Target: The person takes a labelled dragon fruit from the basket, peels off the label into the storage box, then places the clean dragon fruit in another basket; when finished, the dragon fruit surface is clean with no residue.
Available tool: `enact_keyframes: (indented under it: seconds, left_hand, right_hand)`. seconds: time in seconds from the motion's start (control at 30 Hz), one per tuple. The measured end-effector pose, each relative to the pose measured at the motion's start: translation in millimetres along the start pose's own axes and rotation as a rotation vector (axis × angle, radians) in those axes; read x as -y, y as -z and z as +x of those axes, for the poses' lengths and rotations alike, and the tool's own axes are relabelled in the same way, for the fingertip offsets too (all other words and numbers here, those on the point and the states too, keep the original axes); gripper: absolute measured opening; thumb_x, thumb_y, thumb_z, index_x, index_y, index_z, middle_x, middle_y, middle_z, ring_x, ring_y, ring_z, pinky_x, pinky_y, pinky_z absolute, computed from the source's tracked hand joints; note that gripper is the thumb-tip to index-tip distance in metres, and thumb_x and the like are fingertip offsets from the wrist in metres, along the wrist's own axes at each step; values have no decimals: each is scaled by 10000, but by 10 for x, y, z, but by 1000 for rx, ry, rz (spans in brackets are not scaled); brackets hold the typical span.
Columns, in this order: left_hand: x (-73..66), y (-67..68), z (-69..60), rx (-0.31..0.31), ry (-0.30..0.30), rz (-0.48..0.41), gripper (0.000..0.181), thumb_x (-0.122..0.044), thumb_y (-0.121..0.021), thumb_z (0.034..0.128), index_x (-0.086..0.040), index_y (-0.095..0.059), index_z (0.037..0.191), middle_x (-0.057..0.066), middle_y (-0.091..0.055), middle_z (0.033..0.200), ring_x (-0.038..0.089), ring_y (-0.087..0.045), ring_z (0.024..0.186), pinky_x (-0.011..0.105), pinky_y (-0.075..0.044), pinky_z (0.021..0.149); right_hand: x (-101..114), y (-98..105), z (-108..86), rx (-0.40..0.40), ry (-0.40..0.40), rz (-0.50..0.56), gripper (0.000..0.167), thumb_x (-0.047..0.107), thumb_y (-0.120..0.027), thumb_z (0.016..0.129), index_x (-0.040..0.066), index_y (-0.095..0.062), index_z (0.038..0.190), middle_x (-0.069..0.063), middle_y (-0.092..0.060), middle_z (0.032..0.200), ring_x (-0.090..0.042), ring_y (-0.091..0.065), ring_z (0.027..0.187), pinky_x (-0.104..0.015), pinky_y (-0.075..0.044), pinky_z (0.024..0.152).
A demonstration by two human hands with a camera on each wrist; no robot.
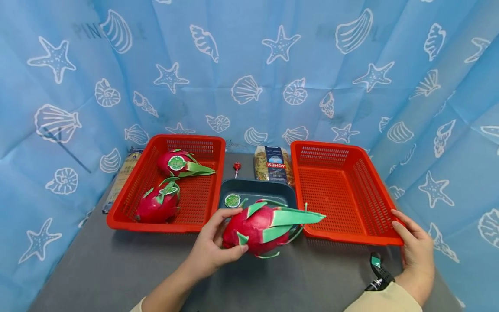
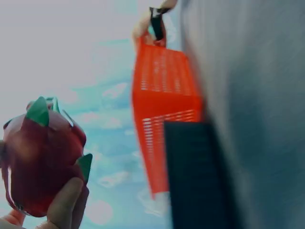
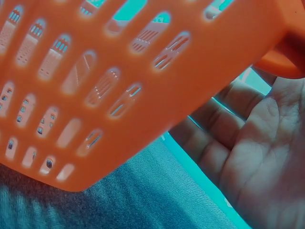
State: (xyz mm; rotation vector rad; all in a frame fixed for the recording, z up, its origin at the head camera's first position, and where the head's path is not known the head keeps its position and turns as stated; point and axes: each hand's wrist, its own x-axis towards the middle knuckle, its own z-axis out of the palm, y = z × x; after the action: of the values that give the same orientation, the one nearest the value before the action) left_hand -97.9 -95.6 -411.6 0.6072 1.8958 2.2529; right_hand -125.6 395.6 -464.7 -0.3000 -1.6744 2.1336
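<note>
L hand (image 1: pixel 210 247) has a dragon fruit (image 1: pixel 249 229) pinched b/w thumb & fingers, fruit at their 3 o'clock, long axis & leafy end pointing abt 3 too. That's def the nearer hand. From the fruit: dark tray (image 1: pixel 265 190) right behind at 12, right red basket (image 1: pixel 331 186) at 2, near rim in the way, R hand (image 1: pixel 417 245) gripping its near corner. Left red basket (image 1: pixel 196 197) w/ 2 other fruits (image 1: pixel 157 210) at 10. Pasta bag (image 1: pixel 273 164) farther off, 12ish.

Cream sleeves (image 1: pixel 383 300) and a black wristband (image 1: pixel 381 270) show.
</note>
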Motion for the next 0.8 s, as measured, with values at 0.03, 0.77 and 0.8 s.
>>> enact_keyframes:
  seconds: [0.03,0.77,0.8]
  left_hand:
    - [-58,-35,78,9,-11,14,664,-12,-796,841,-145,-511,1426,157,-450,1438,394,-456,1298,446,-586,863]
    - [114,-1127,1687,106,100,305,563,-256,-852,834,-245,-583,1328,-57,-584,1186,135,-593,1035,292,-590,736]
    - [152,-1178,1727,108,115,317,562,-261,-853,831,-236,-584,1324,-58,-584,1170,128,-590,1021,286,-585,734]
  right_hand:
    - [2,14,3,6,2,-2,321,-56,-594,995,111,-781,1194,71,-751,1006,-74,-731,803,-167,-561,718]
    - [5,-1,-29,-28,-2,-52,277,12,-636,995,154,-791,1175,104,-735,998,-60,-721,813,-175,-566,711]
    - [2,-2,-28,-28,-5,-59,277,16,-636,996,161,-791,1175,108,-732,998,-59,-718,810,-175,-567,709]
